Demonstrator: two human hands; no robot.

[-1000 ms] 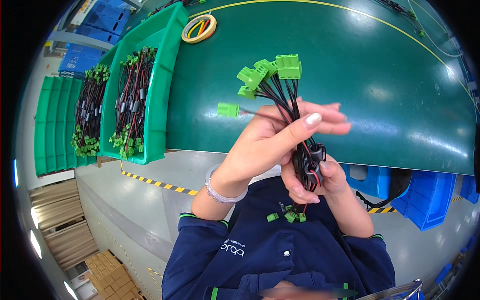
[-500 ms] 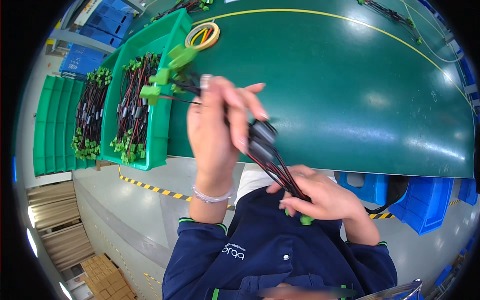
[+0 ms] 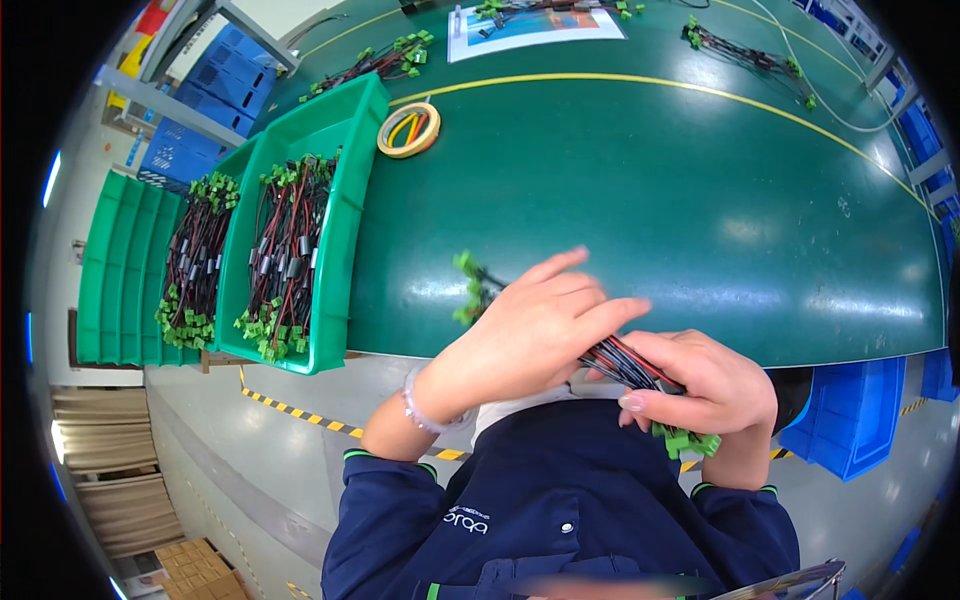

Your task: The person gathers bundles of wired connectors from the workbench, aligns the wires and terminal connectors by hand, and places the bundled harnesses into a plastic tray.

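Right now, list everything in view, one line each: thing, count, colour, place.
wire harness bundle: one, red and black wires with green connectors at both ends, held in both hands over the table's near edge
table: one, dark green with a yellow line
green bins: two, at the table's left edge, filled with similar harnesses
empty green bins: a nested stack, far left
tape roll: one, yellowish, beside the bins
printed sheet: one, far edge
loose harnesses: several, far side of the table
blue crates: several, below right and upper left
left hand: on the bundle
right hand: gripping the bundle
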